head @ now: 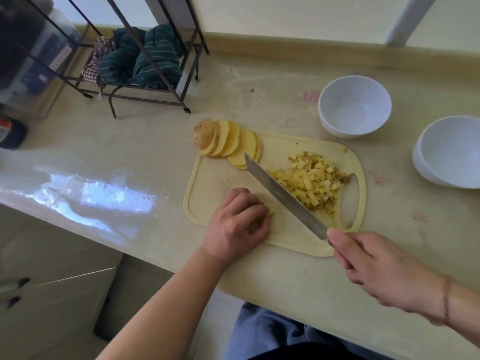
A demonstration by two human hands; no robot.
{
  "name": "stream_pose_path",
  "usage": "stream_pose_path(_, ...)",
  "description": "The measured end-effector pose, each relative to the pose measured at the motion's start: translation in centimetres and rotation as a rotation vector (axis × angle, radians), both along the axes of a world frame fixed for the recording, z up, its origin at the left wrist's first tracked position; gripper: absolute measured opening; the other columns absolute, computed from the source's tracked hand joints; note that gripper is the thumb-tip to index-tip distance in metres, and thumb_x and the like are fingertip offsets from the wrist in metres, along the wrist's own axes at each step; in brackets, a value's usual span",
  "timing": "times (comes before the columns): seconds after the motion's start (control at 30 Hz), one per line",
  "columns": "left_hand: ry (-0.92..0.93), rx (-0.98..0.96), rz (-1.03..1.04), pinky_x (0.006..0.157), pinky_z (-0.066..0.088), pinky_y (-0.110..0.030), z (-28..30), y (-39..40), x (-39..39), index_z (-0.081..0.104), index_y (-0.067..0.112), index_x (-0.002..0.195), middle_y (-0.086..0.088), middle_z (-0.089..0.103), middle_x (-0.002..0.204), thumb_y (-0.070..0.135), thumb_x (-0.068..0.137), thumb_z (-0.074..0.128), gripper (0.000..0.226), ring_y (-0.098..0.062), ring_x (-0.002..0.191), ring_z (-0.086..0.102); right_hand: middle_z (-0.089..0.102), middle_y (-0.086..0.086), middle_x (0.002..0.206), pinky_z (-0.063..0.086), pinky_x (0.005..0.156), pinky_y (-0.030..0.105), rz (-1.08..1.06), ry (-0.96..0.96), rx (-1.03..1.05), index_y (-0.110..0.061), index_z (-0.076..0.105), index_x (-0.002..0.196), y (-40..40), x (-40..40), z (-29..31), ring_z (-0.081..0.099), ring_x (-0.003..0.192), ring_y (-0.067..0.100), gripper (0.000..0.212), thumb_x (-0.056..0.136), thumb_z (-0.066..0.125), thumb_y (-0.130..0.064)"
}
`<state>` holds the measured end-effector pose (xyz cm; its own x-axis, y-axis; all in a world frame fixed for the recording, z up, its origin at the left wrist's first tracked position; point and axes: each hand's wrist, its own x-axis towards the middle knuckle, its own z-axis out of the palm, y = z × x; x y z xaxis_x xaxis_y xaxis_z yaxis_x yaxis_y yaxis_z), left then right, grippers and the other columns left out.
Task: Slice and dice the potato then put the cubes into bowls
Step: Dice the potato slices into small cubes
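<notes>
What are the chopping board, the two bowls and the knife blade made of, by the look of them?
The chopping board looks like pale yellow plastic: matte, with a moulded groove and a cut-out handle. The two bowls are glossy white, probably glazed ceramic, though melamine would look alike. The knife blade is grey metal, likely steel, dull and mottled rather than polished.

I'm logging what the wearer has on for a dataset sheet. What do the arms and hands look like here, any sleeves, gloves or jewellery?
Both forearms are bare: no sleeves reach into view, and there are no gloves. The left hand shows no rings or watch. The right hand has a thin reddish string bracelet around its wrist. No rings are visible on it either.
</notes>
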<state>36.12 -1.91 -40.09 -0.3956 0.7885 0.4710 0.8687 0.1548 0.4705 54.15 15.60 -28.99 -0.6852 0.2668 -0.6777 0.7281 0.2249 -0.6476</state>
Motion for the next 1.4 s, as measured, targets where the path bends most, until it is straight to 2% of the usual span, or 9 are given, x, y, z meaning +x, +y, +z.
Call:
stream_pose_path(0.13,0.008,-0.004,0.001,0.081,0.054,-0.040,0.0,0.0,0.1,0.076,-0.001,0.087,-0.014,0.067,0.090,0.006,0.083,0.081,0.009,-0.033,0.091,0.064,0.031,-0.007,0.046,0.022,0.034,0.010,-0.005,-0.056,-0.085,-0.012,0.041,0.068,0.6,-0.2,0.8,0.022,0.034,0.005,0.050,0.092,0.036,-0.056)
stream_pose_path(0.33,0.049,0.011,0.012,0.080,0.056,-0.040,0.0,-0.6,0.6,0.075,-0.003,0.085,-0.016,0.070,0.091,0.005,0.084,0.081,0.009,-0.034,0.089,0.065,0.033,-0.008,0.041,0.029,0.034,0.013,0.076,-0.009,-0.094,-0.013,0.041,0.066,-0.6,-0.1,1.5,0.028,0.032,0.005,0.049,0.088,0.036,-0.057)
stream_pose_path(0.57,0.021,0.010,0.054,0.082,0.055,-0.041,-0.3,-0.9,1.2,0.076,-0.003,0.088,-0.015,0.072,0.096,0.004,0.088,0.078,0.007,-0.035,0.093,0.067,0.035,-0.007,0.041,0.028,0.035,0.012,0.096,-0.008,-0.096,-0.013,0.041,0.064,-1.1,0.8,1.4,0.031,0.033,0.004,0.051,0.083,0.035,-0.061)
stream_pose_path(0.77,0.016,0.031,0.064,0.082,0.057,-0.041,-0.3,-1.0,1.2,0.077,-0.003,0.087,-0.015,0.073,0.096,0.003,0.085,0.080,0.007,-0.034,0.094,0.068,0.032,-0.007,0.049,0.027,0.047,0.019,0.096,0.057,-0.028,-0.004,0.039,0.066,-0.9,2.0,0.1,0.028,0.047,0.007,0.068,0.078,0.035,-0.071)
stream_pose_path(0.83,0.020,0.035,0.064,0.082,0.057,-0.041,-0.3,-0.9,1.2,0.077,-0.003,0.088,-0.015,0.073,0.096,0.003,0.085,0.081,0.008,-0.034,0.094,0.068,0.032,-0.006,0.052,0.029,0.050,0.024,0.094,0.070,-0.016,-0.005,0.039,0.066,-0.8,2.5,-0.2,0.030,0.050,0.008,0.073,0.081,0.032,-0.076)
stream_pose_path(0.97,0.021,0.031,0.059,0.083,0.057,-0.042,-0.3,-1.0,1.2,0.078,-0.004,0.089,-0.015,0.074,0.098,0.001,0.082,0.083,0.010,-0.035,0.095,0.069,0.033,-0.005,0.055,0.034,0.055,0.032,0.089,0.067,0.008,-0.009,0.039,0.067,-0.7,3.4,-0.6,0.033,0.053,0.009,0.074,0.072,0.034,-0.083)
stream_pose_path(1.23,0.003,0.021,0.065,0.083,0.057,-0.042,-0.1,-0.9,1.2,0.078,-0.003,0.090,-0.014,0.074,0.099,0.002,0.084,0.082,0.009,-0.034,0.098,0.068,0.033,-0.004,0.056,0.032,0.055,0.034,0.084,0.052,-0.022,-0.012,0.039,0.068,-0.9,3.8,-1.1,0.033,0.053,0.010,0.072,0.073,0.033,-0.083)
stream_pose_path(1.4,-0.013,0.025,0.074,0.084,0.057,-0.040,0.0,-0.9,1.1,0.078,-0.002,0.090,-0.014,0.074,0.098,0.003,0.083,0.082,0.009,-0.032,0.098,0.068,0.034,-0.004,0.054,0.034,0.055,0.030,0.110,0.041,-0.002,-0.011,0.037,0.065,-1.0,3.2,-1.2,0.033,0.051,0.008,0.073,0.074,0.028,-0.082)
